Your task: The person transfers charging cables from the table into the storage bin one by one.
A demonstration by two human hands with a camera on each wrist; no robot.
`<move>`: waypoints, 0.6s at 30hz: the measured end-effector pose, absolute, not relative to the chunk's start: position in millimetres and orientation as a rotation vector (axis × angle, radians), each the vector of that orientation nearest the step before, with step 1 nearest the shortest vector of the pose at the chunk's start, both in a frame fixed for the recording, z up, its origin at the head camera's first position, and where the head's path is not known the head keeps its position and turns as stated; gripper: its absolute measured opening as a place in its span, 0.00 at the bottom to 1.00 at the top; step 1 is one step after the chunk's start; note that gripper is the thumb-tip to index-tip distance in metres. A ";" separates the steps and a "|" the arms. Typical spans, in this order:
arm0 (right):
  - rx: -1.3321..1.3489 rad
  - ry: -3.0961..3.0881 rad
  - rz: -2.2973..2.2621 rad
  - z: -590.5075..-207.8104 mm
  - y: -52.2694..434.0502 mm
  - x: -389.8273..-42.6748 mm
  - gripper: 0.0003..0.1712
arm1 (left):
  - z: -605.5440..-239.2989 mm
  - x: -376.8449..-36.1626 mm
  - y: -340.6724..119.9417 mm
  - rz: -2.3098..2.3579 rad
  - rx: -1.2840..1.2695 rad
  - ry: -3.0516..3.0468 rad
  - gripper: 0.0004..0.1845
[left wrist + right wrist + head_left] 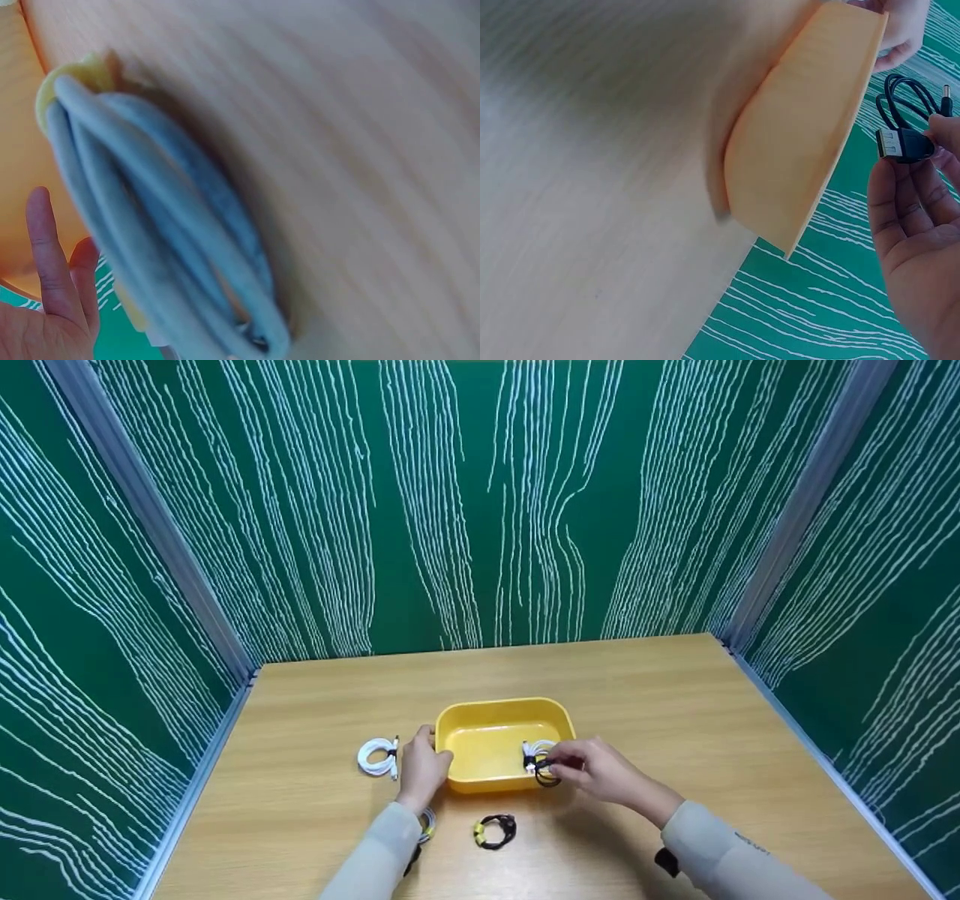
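Right hand point(600, 771): thumb and fingertips pinch a black cable point(907, 145) by its USB plug end. Left hand point(424, 769): holds the left side of the yellow box point(504, 711), thumb at the rim, other fingers outside the wall.

Black cable: thin, glossy, gathered into a few loose loops. 2 ends visible in the right wrist view: a flat USB plug with bare silver metal shell on a chunky black body, and a slim black plug with a round silver tip. It hangs over the near right corner of the box, clear of the table.

Box: plain yellow, rounded corners, open top, shallow walls, standing flat on the table point(637, 675). Inside, right end: 1 white coil with a black tie point(538, 750), partly hidden by the right hand.

Outside the box, 3 more coils on the table:
- white cable point(375, 757), black tie, left of the left hand, neat round loop
- black cable with yellow tie point(495, 832), in front of the box
- grey cable with yellow tie point(165, 202), by the left forearm, partly covered in the head view; thick strands, oval loop

Further out: pale sleeves point(379, 847) on both arms, green walls with wavy white lines point(420, 510), 2 grey metal posts point(802, 502) at the back corners.
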State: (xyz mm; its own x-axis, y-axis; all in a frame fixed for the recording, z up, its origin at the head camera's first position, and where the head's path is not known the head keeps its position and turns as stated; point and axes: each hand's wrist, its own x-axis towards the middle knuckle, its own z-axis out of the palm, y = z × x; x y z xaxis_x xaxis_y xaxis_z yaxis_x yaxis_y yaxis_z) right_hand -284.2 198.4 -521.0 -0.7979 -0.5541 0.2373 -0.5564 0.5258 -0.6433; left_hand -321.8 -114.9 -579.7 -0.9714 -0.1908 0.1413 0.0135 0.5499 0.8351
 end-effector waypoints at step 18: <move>0.926 -2.718 1.190 -515.0 190.9 -303.4 0.06 | -643.6 -363.8 -128.8 -1.303 0.111 -2.538 0.23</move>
State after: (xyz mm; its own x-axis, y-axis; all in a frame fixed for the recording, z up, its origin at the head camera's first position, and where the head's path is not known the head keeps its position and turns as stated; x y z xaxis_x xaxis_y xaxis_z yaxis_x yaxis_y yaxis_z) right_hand -303.4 190.9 -515.0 -0.8219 -0.5081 0.2574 -0.5337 0.5293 -0.6595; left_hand -363.8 -128.8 -643.6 -0.9562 -0.1966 0.2168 0.0615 0.5891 0.8057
